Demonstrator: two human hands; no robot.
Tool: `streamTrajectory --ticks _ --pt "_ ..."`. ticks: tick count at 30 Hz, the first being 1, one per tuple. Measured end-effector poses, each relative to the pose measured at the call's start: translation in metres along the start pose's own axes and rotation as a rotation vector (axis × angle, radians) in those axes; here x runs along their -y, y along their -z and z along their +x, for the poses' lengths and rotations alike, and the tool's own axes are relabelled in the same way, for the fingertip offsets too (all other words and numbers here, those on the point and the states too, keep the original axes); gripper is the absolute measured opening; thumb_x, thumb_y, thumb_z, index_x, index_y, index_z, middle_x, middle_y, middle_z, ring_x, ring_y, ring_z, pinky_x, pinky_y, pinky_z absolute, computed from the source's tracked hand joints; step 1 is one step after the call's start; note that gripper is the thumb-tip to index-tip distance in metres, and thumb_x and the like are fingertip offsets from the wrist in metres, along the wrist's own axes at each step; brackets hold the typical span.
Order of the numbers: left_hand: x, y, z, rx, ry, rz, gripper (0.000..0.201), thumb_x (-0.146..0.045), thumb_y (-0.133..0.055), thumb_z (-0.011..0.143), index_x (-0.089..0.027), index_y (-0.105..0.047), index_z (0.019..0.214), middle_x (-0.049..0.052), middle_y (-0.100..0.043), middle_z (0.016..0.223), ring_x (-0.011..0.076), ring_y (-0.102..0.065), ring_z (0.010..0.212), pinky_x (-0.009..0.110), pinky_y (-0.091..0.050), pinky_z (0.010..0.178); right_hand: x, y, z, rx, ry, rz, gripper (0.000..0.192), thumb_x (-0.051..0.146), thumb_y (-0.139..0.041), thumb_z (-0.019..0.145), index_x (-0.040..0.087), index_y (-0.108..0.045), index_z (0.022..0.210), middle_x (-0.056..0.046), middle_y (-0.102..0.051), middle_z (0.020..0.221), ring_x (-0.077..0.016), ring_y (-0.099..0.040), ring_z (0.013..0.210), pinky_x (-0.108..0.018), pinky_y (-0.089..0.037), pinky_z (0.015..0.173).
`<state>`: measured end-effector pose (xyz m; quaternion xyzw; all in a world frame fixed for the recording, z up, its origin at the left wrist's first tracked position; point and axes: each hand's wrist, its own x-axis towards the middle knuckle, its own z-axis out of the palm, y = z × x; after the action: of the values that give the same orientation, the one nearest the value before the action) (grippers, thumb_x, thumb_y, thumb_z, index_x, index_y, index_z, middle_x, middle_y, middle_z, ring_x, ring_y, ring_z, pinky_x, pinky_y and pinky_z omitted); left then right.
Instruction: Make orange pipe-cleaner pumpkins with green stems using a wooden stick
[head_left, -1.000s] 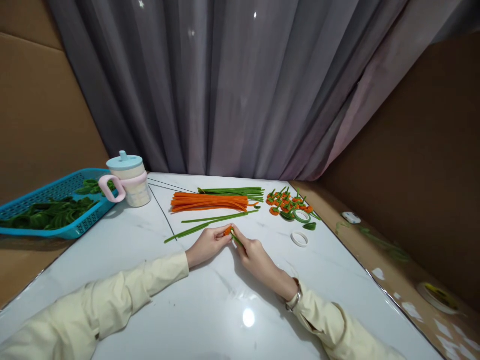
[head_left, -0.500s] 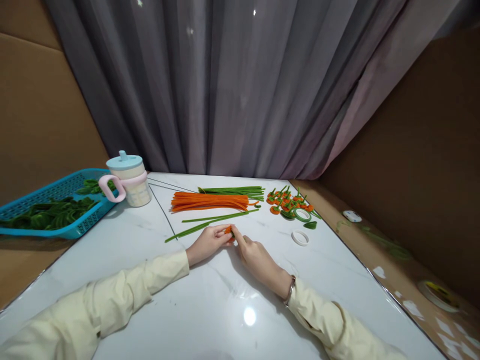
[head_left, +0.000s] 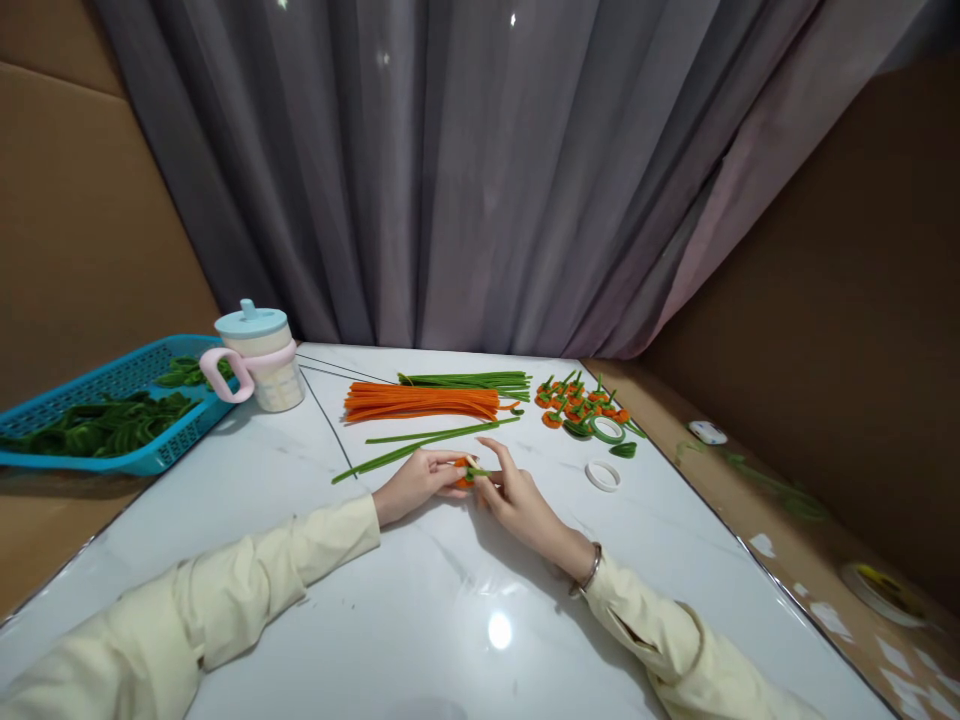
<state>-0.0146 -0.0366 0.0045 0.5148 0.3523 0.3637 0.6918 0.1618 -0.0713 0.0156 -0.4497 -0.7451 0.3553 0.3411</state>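
Note:
Over the middle of the white table, my left hand grips a small orange pipe-cleaner pumpkin between thumb and fingers. A green stem sticks out of it to the right. My right hand pinches at that stem with thumb and fingers, its index finger raised. The fingers partly cover the pumpkin. Just beyond my hands lie loose green pipe cleaners. Farther back rest an orange pipe-cleaner bundle and a green bundle.
At the back right stand several orange pumpkins with green stems, beside a green tape roll and a white ring. A lidded cup and a blue basket of green pieces occupy the left. A curtain hangs behind.
My right index finger has lifted off the pumpkin and now points up. The green stem has come into view, pointing right, with my right thumb and fingers at it.

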Motion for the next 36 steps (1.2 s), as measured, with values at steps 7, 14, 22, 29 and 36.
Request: streamTrajectory --ticks 7,14,22,29,36 --pt "0.002 -0.001 -0.001 -0.031 -0.035 0.027 0.049 -0.034 -0.077 0.068 -0.01 -0.066 0.11 0.01 -0.071 0.094 0.0191 -0.067 0.082 0.032 -0.056 0.079 0.001 0.009 0.003 0.089 -0.049 -0.131 0.043 0.023 -0.041 0.089 0.015 -0.043 0.131 0.001 -0.059 0.062 -0.0094 -0.042 0.042 -0.019 -0.036 0.046" --pt "0.006 -0.003 -0.001 -0.047 -0.078 0.107 0.042 -0.032 -0.074 0.071 -0.01 -0.067 0.106 0.008 -0.071 0.092 0.0177 -0.067 0.081 0.03 -0.056 0.079 0.001 0.006 0.0 0.109 0.004 -0.455 0.055 0.004 -0.038 0.081 0.012 -0.044 0.135 -0.008 -0.065 0.071 -0.0138 -0.05 0.05 -0.022 -0.037 0.053" --pt "0.01 -0.007 -0.003 -0.108 -0.139 0.202 0.033 -0.021 -0.068 0.071 -0.011 -0.068 0.103 0.005 -0.072 0.086 0.0178 -0.067 0.079 0.026 -0.055 0.073 0.009 0.004 0.001 0.176 -0.016 -0.644 0.067 -0.001 -0.038 0.073 0.01 -0.036 0.14 -0.01 -0.066 0.073 -0.0182 -0.055 0.057 -0.023 -0.036 0.052" --pt "0.007 -0.007 -0.004 -0.14 -0.116 0.187 0.027 -0.019 -0.067 0.072 -0.012 -0.069 0.097 0.001 -0.07 0.077 0.0143 -0.065 0.072 0.023 -0.054 0.071 -0.006 -0.009 0.0 0.142 0.07 -0.752 0.063 0.001 -0.035 0.075 0.005 -0.035 0.138 -0.015 -0.067 0.084 -0.0222 -0.06 0.063 -0.029 -0.043 0.057" --pt "0.003 -0.002 0.002 -0.091 0.003 0.063 0.037 -0.031 -0.074 0.068 -0.01 -0.067 0.099 0.007 -0.071 0.085 0.015 -0.067 0.07 0.026 -0.057 0.07 -0.018 -0.011 0.0 -0.012 0.195 -0.437 0.055 0.005 -0.035 0.08 0.012 -0.041 0.134 -0.01 -0.067 0.081 -0.0176 -0.059 0.062 -0.027 -0.046 0.06"
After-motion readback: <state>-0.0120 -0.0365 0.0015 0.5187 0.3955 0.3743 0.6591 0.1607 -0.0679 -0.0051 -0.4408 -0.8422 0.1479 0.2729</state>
